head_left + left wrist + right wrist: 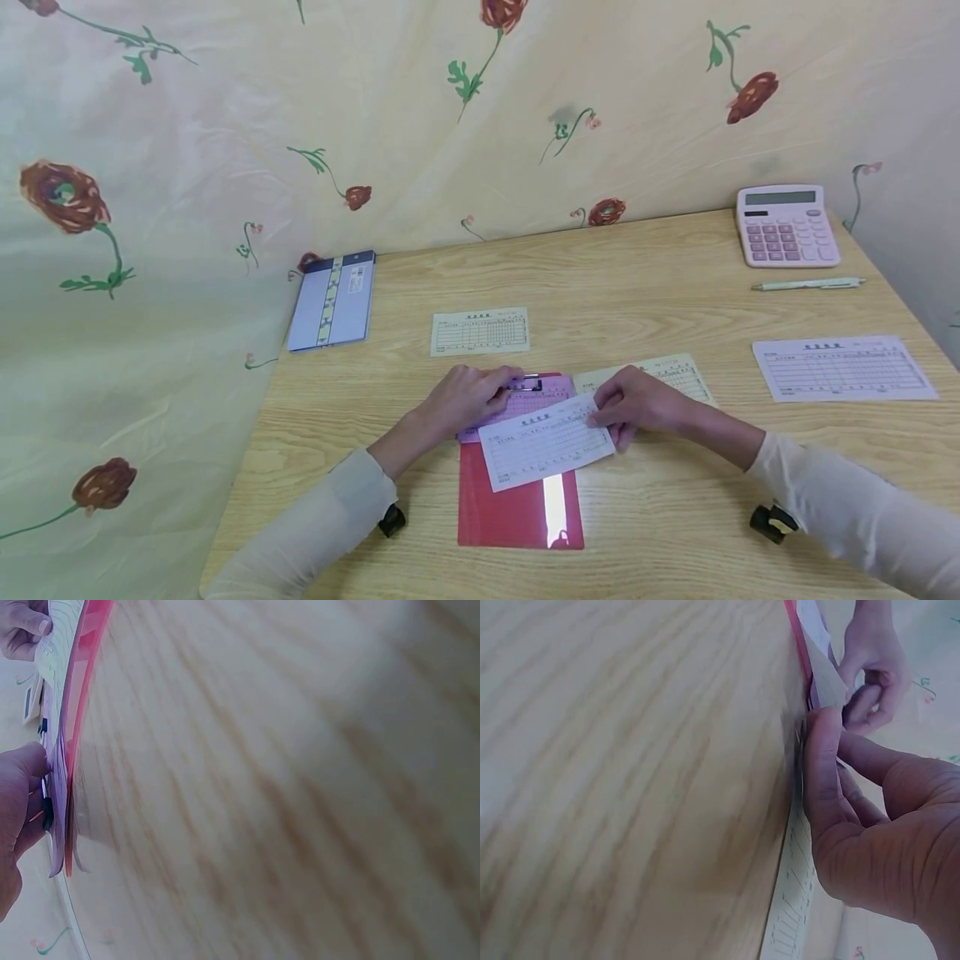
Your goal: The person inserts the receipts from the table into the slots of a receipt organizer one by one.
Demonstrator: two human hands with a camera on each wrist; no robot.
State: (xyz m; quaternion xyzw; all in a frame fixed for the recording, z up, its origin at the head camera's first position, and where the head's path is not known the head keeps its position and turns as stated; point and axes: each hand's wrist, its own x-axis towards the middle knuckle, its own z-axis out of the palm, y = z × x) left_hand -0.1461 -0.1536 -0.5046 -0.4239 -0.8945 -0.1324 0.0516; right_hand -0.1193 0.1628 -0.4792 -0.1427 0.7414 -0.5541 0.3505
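Note:
A red clipboard (506, 500) lies on the table in front of the person, with pink printed forms (551, 406) at its top end. The left hand (471, 398) is at the metal clip (532, 383), thumb and fingers curled against it, also in the left wrist view. By its right edge the right hand (637, 404) pinches a white printed form (543, 446) between thumb and fingers. That form slants over the clipboard and covers part of the pink forms. A pale yellow form (681, 379) lies partly under the right hand.
Another pale form (480, 332) lies behind the clipboard. Toward the left back is a bluish folder-like pack (348, 304). On the right are a white form (843, 368), a pen (810, 284) and a pink calculator (787, 227). A flowered cloth (420, 125) hangs behind the table.

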